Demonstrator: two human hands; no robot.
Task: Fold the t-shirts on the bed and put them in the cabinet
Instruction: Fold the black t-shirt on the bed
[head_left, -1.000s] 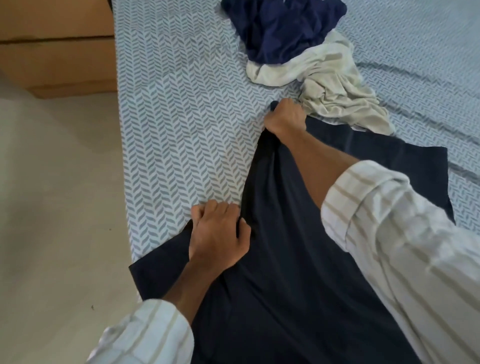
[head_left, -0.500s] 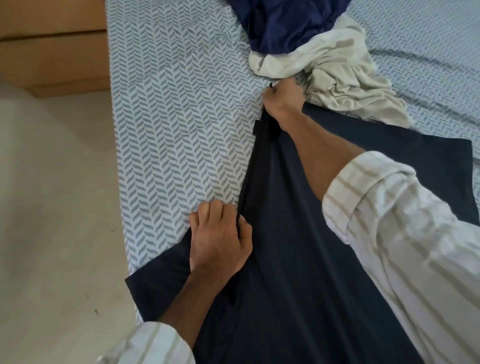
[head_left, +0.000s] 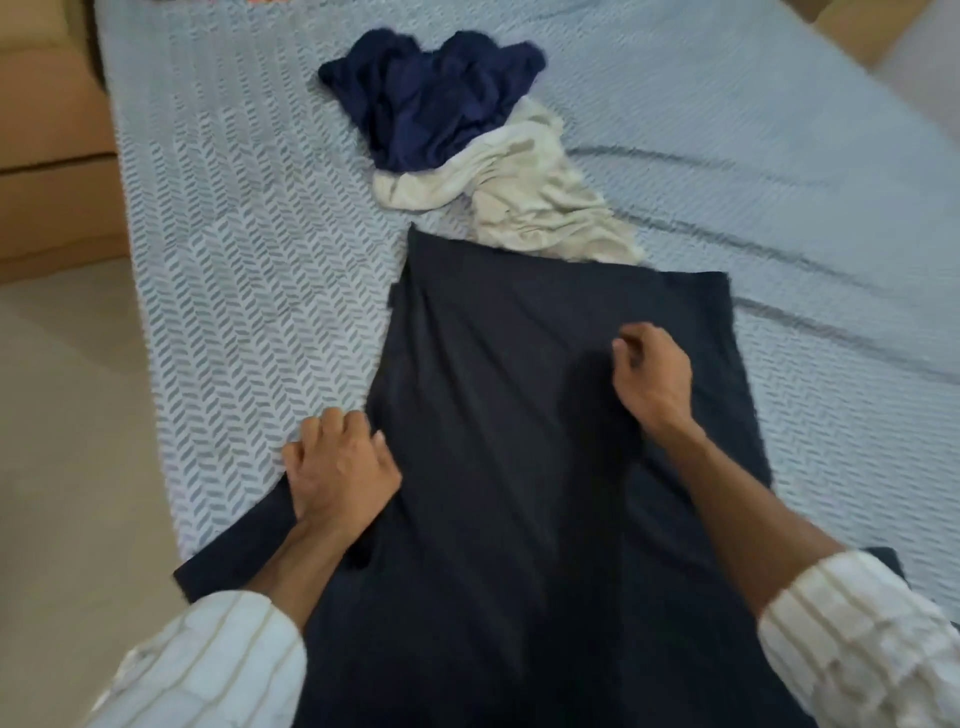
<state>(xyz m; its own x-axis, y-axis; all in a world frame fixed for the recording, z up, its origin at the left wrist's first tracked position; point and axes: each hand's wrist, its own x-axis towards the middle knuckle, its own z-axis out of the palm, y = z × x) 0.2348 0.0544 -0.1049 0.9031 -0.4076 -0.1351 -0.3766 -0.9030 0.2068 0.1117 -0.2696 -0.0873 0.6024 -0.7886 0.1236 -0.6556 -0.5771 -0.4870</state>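
Three t-shirts show in the head view, the only one there is. The dark t-shirt (head_left: 519, 441) lies spread lengthwise on the bed (head_left: 234, 234), its near end running out of frame toward the person. Beyond its far edge sit a crumpled cream t-shirt (head_left: 530, 208), just touching it, and a bunched navy t-shirt (head_left: 431, 104) lying partly on the cream one.

The left hand (head_left: 337, 473) rests at the shirt's left edge, fingers curled down over the fabric near the fold line; it appears to grip or pin that edge, though motion blur hides exactly how. The right hand (head_left: 649, 379) hangs over the middle of the shirt, fingers loosely curled with nothing clearly held, and whether it touches the cloth is hard to tell.

The step looks like the first lengthwise fold. To do it well, I judge the left hand should keep the edge taut and straight while the right smooths the panel flat outward, squaring the far corner clear of the cream shirt. No cabinet is clearly identifiable here.
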